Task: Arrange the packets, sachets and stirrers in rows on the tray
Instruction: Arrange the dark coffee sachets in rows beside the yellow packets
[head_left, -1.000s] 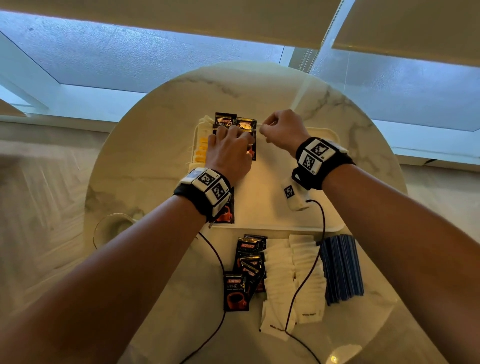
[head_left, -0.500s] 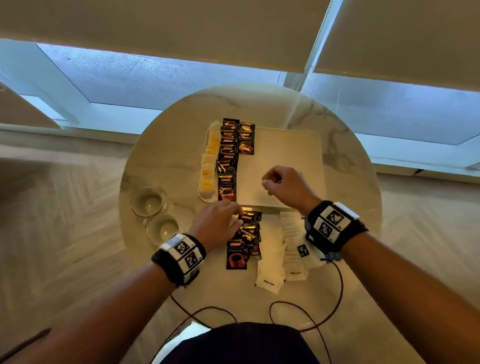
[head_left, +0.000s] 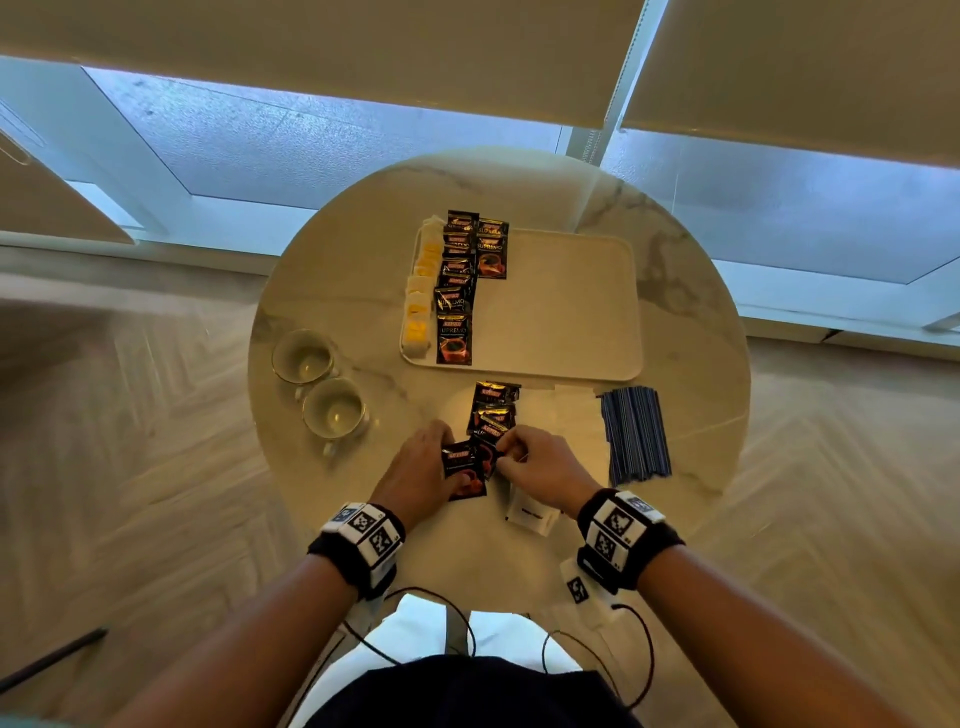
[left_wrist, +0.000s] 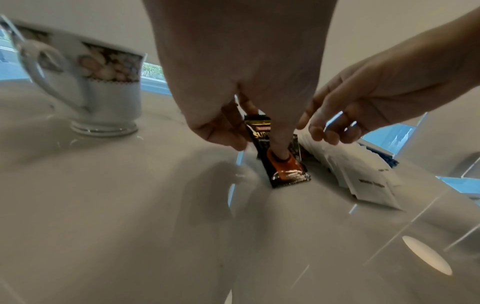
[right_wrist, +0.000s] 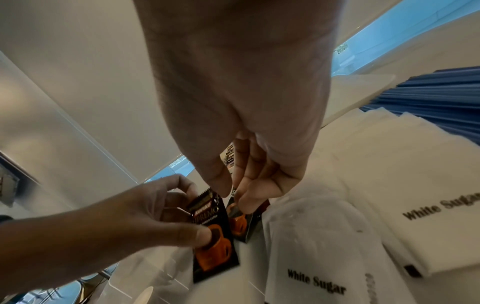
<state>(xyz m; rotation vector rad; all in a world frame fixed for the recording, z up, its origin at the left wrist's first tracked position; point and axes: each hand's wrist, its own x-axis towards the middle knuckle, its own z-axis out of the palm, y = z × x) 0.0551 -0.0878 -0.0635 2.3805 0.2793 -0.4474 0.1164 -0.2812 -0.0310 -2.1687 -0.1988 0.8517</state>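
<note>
My left hand (head_left: 441, 460) grips a black coffee packet (head_left: 461, 464) at the near end of the loose packet pile (head_left: 493, 408), thumb pressed on its orange cup print (left_wrist: 281, 164). Right beside it, my right hand (head_left: 506, 458) pinches the top edge of a second black packet (right_wrist: 240, 219) between thumb and fingers. On the cream tray (head_left: 571, 312) lie a column of yellow-and-white sachets (head_left: 420, 296), a full column of coffee packets (head_left: 456, 296) and a short second column (head_left: 492, 249). White sugar sachets (right_wrist: 324, 246) and blue stirrers (head_left: 636, 436) lie on the table to the right.
Two patterned cups (head_left: 302, 356) (head_left: 335, 413) stand on the round marble table (head_left: 322, 291), left of my hands. Wrist-camera cables hang over the near table edge (head_left: 467, 587). Windows and blinds lie beyond the table.
Both hands have drawn back from the tray to the loose pile near me. The left hand has taken hold of a coffee packet and the right hand has closed on another.
</note>
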